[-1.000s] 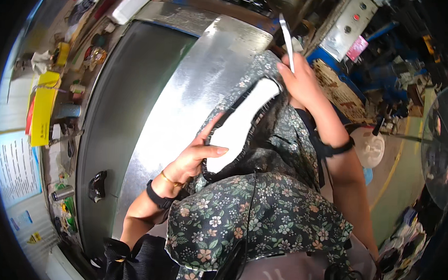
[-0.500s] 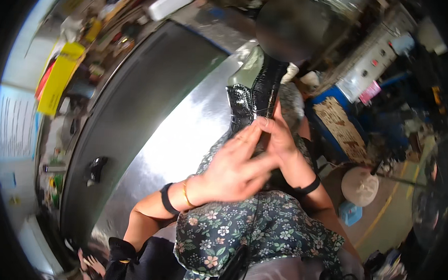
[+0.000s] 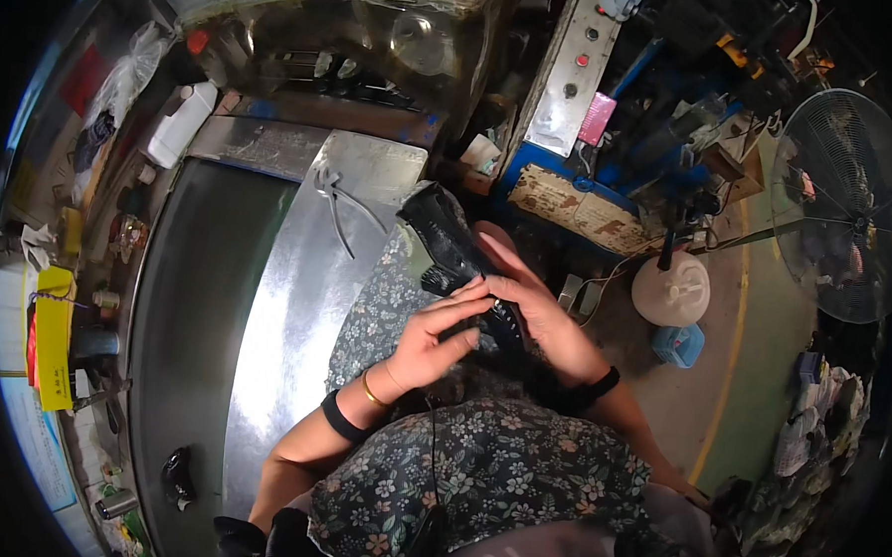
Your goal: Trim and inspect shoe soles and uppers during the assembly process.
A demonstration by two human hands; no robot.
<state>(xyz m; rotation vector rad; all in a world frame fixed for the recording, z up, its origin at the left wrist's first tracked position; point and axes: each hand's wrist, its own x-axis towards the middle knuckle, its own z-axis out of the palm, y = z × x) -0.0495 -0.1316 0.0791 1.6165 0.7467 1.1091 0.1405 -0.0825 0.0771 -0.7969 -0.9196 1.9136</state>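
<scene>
A glossy black shoe (image 3: 453, 241) with a pale green inner form, seemingly a shoe last, is held tilted over my lap. My right hand (image 3: 542, 311) grips it from the right, thumb across its top and fingers stretched along its far side. From the left, my left hand (image 3: 428, 347) rests its fingertips on the shoe beside the right thumb. The left thumb stands apart from its fingers. The shoe's lower end is partly hidden by both hands. Beyond it, metal pincers (image 3: 340, 210) lie on the shiny metal tabletop (image 3: 287, 272).
A dark conveyor belt (image 3: 202, 288) runs along the left, carrying another black shoe (image 3: 177, 478). A yellow box (image 3: 53, 346) and a white bottle (image 3: 182, 125) line its outer side. A control panel (image 3: 571, 75), a plastic jug (image 3: 671, 288) and a fan (image 3: 847, 206) stand right.
The view has shifted, bringing the pincers and fan into clear sight. The shoe has tilted further left and sits lower, nearer my lap. My left hand's fingers have moved onto the shoe.
</scene>
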